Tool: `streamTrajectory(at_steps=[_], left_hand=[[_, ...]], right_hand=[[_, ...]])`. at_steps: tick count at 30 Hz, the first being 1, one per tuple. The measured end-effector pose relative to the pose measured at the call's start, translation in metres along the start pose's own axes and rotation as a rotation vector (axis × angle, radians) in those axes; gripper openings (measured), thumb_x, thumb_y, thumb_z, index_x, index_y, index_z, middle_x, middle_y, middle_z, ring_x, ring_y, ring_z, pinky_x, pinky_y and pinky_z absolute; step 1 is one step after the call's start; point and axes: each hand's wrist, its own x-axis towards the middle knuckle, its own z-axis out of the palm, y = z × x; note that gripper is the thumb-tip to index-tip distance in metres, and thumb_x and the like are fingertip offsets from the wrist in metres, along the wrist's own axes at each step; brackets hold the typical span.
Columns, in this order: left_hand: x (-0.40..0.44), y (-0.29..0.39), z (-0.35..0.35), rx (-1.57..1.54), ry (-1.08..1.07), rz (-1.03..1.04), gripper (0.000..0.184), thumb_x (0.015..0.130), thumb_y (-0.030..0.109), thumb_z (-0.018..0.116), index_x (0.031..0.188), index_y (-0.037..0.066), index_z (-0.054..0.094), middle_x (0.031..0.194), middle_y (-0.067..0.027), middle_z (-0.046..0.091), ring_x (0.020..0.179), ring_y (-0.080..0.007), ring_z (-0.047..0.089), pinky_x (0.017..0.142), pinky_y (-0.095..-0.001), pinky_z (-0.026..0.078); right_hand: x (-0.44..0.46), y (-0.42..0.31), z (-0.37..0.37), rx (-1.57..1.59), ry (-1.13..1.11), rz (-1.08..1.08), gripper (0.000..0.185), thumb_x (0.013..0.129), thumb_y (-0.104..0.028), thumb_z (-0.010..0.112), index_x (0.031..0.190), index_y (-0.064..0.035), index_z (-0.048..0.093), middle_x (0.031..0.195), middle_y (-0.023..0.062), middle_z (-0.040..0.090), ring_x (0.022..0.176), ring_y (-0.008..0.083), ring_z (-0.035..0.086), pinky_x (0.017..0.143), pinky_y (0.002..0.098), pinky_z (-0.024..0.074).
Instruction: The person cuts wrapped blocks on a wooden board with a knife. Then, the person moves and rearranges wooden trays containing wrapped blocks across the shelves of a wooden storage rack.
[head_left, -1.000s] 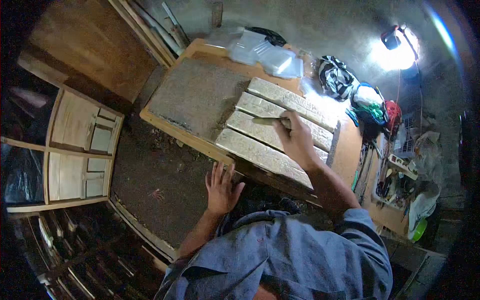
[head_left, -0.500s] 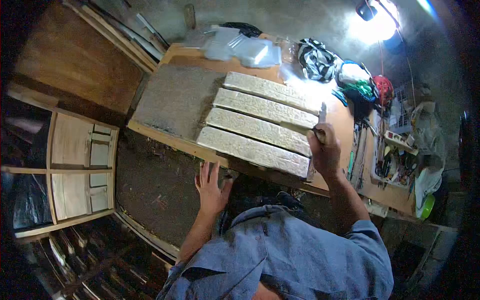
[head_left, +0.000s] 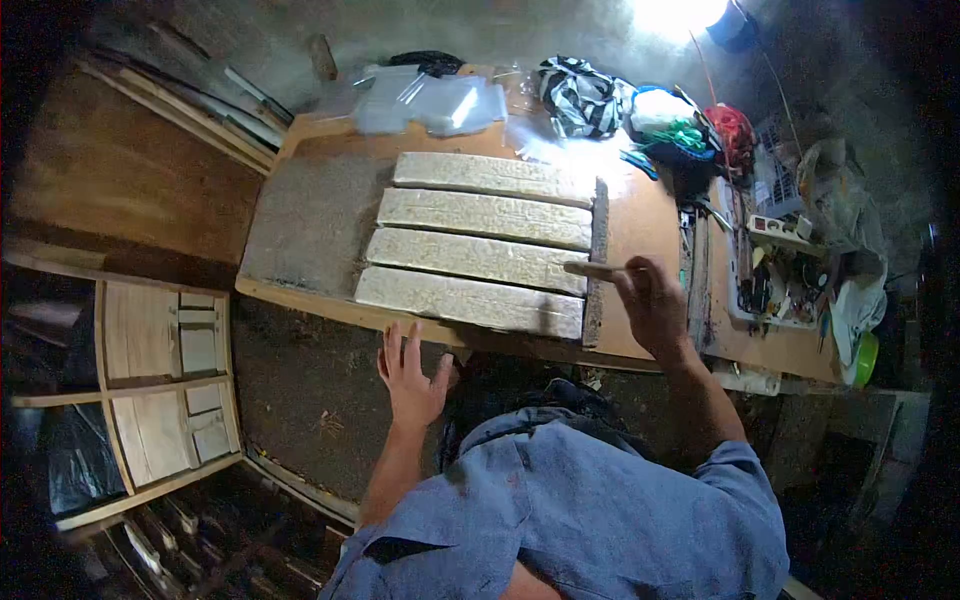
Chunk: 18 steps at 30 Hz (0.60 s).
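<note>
Right hand [head_left: 656, 306], closed around a slim tool [head_left: 596, 270], holds it over the right end of four pale blocks [head_left: 470, 257] on the desk [head_left: 645, 225]; left hand [head_left: 412, 385], fingers spread, is just in front of them.

4 blocks [head_left: 478, 258] rough-looking; bags [head_left: 455, 105] glossy plastic; shirt [head_left: 610, 500] matt cloth.

The right hand [head_left: 654, 303] has carried the tool [head_left: 597, 271] across the pale blocks [head_left: 475, 256] to their right ends.
</note>
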Motion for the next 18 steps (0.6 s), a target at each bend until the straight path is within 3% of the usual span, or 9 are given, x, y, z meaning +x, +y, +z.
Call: streamTrajectory(at_steps=[1,3,12,13,16,18], left_hand=[[0.001,0.001,0.001,0.002,0.0,0.002,0.069,0.082,0.036,0.065,0.14,0.009,0.039,0.146,-0.0218,0.029,0.135,-0.0416,0.027,0.106,-0.06,0.02],[0.001,0.003,0.001,-0.001,-0.002,0.008,0.069,0.082,0.037,0.065,0.14,0.009,0.039,0.146,-0.0218,0.029,0.135,-0.0415,0.027,0.106,-0.0599,0.02],[0.004,0.006,-0.002,-0.023,0.002,0.031,0.067,0.084,0.039,0.063,0.139,0.008,0.04,0.146,-0.0223,0.029,0.136,-0.0403,0.026,0.108,-0.0561,0.02],[0.005,0.006,-0.002,-0.016,-0.011,0.023,0.068,0.084,0.037,0.064,0.14,0.008,0.039,0.146,-0.0225,0.029,0.137,-0.0395,0.025,0.109,-0.0531,0.019],[0.003,0.003,-0.002,0.014,-0.001,0.024,0.067,0.085,0.036,0.063,0.14,0.008,0.039,0.146,-0.0222,0.029,0.137,-0.0395,0.025,0.109,-0.0537,0.02],[0.003,0.003,-0.005,0.005,-0.007,0.007,0.067,0.085,0.037,0.063,0.14,0.008,0.039,0.146,-0.0221,0.029,0.137,-0.0396,0.025,0.109,-0.0539,0.02]], right_hand=[[0.0,0.002,-0.003,-0.002,0.006,0.003,0.022,0.088,-0.02,0.064,0.097,-0.0083,0.048,0.073,0.0143,0.057,0.063,0.0356,0.06,0.054,0.042,0.0459],[-0.003,0.006,-0.008,-0.011,0.104,0.002,0.021,0.088,-0.014,0.064,0.101,-0.0037,0.051,0.07,0.0102,0.059,0.06,0.0176,0.059,0.055,0.0303,0.0461],[-0.019,0.008,-0.025,0.014,0.093,0.053,0.015,0.088,-0.013,0.063,0.094,-0.0023,0.054,0.067,0.0103,0.06,0.059,0.0151,0.058,0.054,0.0304,0.0447],[-0.018,0.004,-0.033,0.042,0.093,0.152,0.023,0.087,-0.021,0.066,0.097,-0.0053,0.052,0.07,0.0153,0.061,0.061,0.028,0.064,0.055,0.0361,0.0487],[-0.012,0.008,-0.038,-0.087,-0.006,0.026,0.022,0.088,-0.021,0.065,0.096,-0.0048,0.052,0.069,0.0152,0.06,0.061,0.0269,0.063,0.055,0.0354,0.0487],[-0.008,0.015,-0.032,-0.015,0.031,0.132,0.022,0.089,-0.021,0.064,0.097,-0.0048,0.052,0.067,0.0149,0.059,0.061,0.0269,0.063,0.056,0.0357,0.0488]])
